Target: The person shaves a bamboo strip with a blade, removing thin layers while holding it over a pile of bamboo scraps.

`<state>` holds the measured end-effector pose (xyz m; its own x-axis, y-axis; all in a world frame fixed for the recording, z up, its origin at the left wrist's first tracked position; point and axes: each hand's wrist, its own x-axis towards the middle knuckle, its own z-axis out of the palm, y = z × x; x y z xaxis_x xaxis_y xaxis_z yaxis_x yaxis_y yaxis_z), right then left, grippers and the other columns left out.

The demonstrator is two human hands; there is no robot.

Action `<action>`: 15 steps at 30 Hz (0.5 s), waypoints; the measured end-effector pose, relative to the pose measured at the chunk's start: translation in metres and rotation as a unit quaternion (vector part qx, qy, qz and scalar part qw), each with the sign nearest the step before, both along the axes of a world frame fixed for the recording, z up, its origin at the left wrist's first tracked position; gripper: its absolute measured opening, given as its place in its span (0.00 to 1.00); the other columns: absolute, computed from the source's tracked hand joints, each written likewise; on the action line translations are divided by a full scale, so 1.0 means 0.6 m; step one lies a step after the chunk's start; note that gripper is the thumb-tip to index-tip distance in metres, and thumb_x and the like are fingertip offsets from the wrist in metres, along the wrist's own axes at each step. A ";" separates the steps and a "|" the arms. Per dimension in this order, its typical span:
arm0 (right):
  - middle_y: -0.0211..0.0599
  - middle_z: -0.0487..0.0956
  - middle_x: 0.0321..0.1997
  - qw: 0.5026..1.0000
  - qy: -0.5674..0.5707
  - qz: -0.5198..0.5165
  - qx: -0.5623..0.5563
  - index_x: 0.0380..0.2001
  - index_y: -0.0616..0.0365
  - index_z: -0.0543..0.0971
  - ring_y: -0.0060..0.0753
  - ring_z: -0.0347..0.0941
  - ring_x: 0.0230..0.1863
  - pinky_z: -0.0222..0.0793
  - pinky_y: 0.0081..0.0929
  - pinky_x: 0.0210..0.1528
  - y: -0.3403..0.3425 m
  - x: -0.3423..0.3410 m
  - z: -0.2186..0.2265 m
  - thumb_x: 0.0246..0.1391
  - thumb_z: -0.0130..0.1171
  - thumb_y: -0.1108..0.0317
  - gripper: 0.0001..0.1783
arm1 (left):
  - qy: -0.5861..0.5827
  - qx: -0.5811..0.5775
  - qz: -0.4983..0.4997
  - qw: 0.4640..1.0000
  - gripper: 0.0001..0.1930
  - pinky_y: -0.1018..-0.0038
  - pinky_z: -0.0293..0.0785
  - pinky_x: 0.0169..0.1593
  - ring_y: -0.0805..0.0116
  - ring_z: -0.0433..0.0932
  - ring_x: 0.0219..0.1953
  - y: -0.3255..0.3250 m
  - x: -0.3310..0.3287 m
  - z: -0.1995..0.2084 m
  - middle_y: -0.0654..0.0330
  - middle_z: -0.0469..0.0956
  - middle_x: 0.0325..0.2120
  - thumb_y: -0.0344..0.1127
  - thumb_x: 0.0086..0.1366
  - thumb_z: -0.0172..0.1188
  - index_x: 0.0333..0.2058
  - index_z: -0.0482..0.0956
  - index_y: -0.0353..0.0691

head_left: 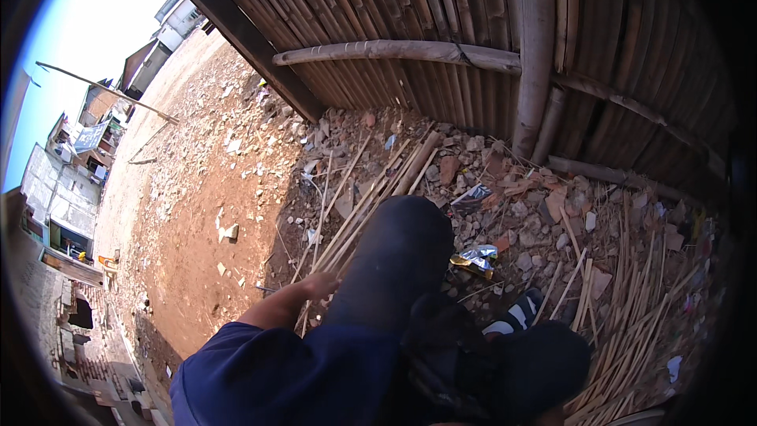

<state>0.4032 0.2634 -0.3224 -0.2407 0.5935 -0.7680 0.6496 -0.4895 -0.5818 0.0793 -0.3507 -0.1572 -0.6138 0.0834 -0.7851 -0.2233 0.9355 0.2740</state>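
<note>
My left hand (pixel 318 287) reaches down beside my bent left knee (pixel 406 241), at the near end of a loose bundle of long, pale bamboo strips (pixel 378 199). Its fingers are small and partly hidden by the knee, so I cannot tell whether they grip a strip. The strips lie on rubble and run away from me toward the wall, next to a thicker bamboo pole (pixel 418 162). My right hand does not show; my right leg (pixel 544 367) fills that side. A striped shoe (pixel 516 314) shows between the legs.
A bamboo wall (pixel 410 0) with a round crossbar (pixel 394 50) and a post (pixel 536 47) rises ahead. More bamboo strips (pixel 631 331) are heaped at the right. Broken brick, stones and a crumpled foil wrapper (pixel 476 259) litter the ground. Sunlit dirt (pixel 197 260) spreads left toward houses (pixel 59 181).
</note>
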 end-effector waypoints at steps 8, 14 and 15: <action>0.50 0.77 0.52 1.000 0.012 -0.010 -0.014 0.54 0.66 0.72 0.46 0.72 0.55 0.67 0.38 0.55 -0.009 0.005 -0.005 0.61 0.55 0.61 0.23 | -0.027 -0.004 -0.011 1.000 0.27 0.63 0.79 0.40 0.61 0.82 0.35 0.003 -0.020 0.032 0.48 0.79 0.37 0.51 0.72 0.41 0.43 0.75 0.27; 0.49 0.77 0.52 1.000 0.011 -0.004 -0.012 0.54 0.66 0.72 0.46 0.73 0.54 0.68 0.38 0.55 -0.002 0.010 0.008 0.61 0.54 0.61 0.23 | -0.067 -0.029 0.040 0.997 0.28 0.65 0.80 0.42 0.61 0.82 0.36 -0.018 0.012 0.003 0.49 0.80 0.43 0.54 0.72 0.43 0.52 0.75 0.32; 0.49 0.77 0.52 1.000 0.012 -0.005 -0.014 0.54 0.66 0.73 0.46 0.73 0.54 0.68 0.39 0.55 0.000 0.009 0.009 0.62 0.54 0.60 0.23 | -0.070 -0.032 0.062 0.995 0.28 0.64 0.80 0.41 0.61 0.82 0.36 -0.025 0.018 -0.006 0.49 0.80 0.44 0.53 0.72 0.43 0.52 0.75 0.32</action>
